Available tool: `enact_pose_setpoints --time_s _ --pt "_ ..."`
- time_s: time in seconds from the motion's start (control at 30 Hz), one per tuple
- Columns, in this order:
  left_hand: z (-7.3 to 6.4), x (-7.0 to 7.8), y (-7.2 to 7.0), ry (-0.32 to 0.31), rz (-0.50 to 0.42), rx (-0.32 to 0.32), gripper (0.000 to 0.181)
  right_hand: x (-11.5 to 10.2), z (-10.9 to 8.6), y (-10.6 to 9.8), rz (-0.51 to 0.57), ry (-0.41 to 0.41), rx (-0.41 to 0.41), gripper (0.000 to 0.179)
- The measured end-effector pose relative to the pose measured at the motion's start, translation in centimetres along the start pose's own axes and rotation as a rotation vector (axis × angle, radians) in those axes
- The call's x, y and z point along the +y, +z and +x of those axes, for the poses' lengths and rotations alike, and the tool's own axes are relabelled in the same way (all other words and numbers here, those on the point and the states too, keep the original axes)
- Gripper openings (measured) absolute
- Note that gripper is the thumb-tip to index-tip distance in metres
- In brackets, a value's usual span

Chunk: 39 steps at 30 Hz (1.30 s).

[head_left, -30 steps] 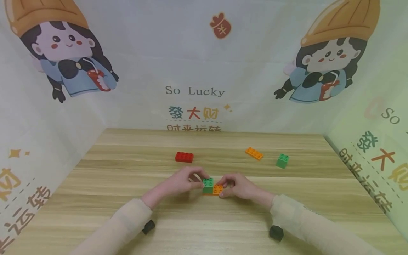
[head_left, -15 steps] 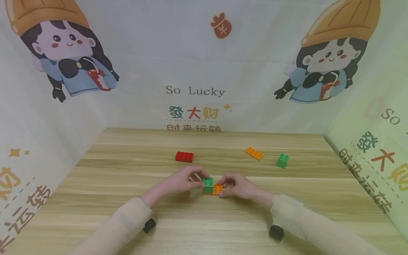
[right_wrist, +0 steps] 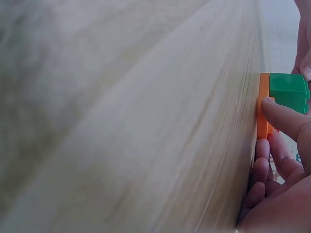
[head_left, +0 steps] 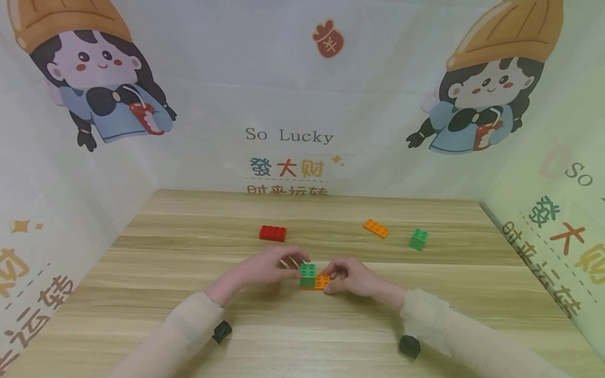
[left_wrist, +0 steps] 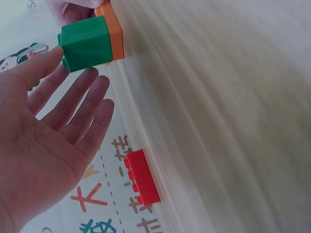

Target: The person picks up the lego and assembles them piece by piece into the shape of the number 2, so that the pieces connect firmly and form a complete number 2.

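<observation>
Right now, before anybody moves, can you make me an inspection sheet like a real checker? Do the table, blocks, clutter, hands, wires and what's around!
Surface: wooden table, light brown with streaky grain.
Job's things: green block sits on the left half of an orange plate in the head view.
Clutter: farther back, a red block, second orange plate and second green block, all apart.
Grippers: left hand has its thumb at the green block, fingers loose; right hand pinches the orange plate.
Cables: nothing seen.
Surroundings: pale backdrop with cartoon figures and "So Lucky" lettering.
</observation>
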<state>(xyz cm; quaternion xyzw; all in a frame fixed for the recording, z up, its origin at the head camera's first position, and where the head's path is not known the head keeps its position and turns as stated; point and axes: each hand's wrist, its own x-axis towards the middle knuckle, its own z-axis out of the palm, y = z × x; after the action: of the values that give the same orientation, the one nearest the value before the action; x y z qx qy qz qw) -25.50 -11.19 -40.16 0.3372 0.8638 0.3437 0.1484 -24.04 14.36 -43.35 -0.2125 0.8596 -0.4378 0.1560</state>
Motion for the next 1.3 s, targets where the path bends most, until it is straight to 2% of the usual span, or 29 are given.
enact_pose_setpoints --time_s 0.13,0.37,0.77,0.93,1.03,1.3 --pt "-0.1 -0.2 -0.5 -0.006 -0.017 0.020 0.034 -0.1 0.1 0.1 0.000 0.006 0.003 0.028" --pt "-0.2 -0.7 -1.7 0.026 -0.002 0.088 0.035 0.0 0.0 0.1 0.005 0.002 -0.001 0.028" --pt "0.9 -2.2 -3.8 0.074 -0.017 0.199 0.036 0.2 0.1 0.0 -0.002 -0.020 -0.008 0.027" --pt "1.1 -2.8 -4.4 0.044 0.002 0.256 0.037 0.3 0.0 0.0 0.002 -0.022 -0.012 0.028" --pt "1.1 -3.1 -4.6 0.012 0.043 0.284 0.039 0.3 0.1 0.0 0.004 -0.023 -0.012 0.028" --pt "1.4 -4.8 -5.0 -0.020 0.085 0.296 0.046 0.1 -0.1 0.0 0.008 -0.029 -0.016 0.028"
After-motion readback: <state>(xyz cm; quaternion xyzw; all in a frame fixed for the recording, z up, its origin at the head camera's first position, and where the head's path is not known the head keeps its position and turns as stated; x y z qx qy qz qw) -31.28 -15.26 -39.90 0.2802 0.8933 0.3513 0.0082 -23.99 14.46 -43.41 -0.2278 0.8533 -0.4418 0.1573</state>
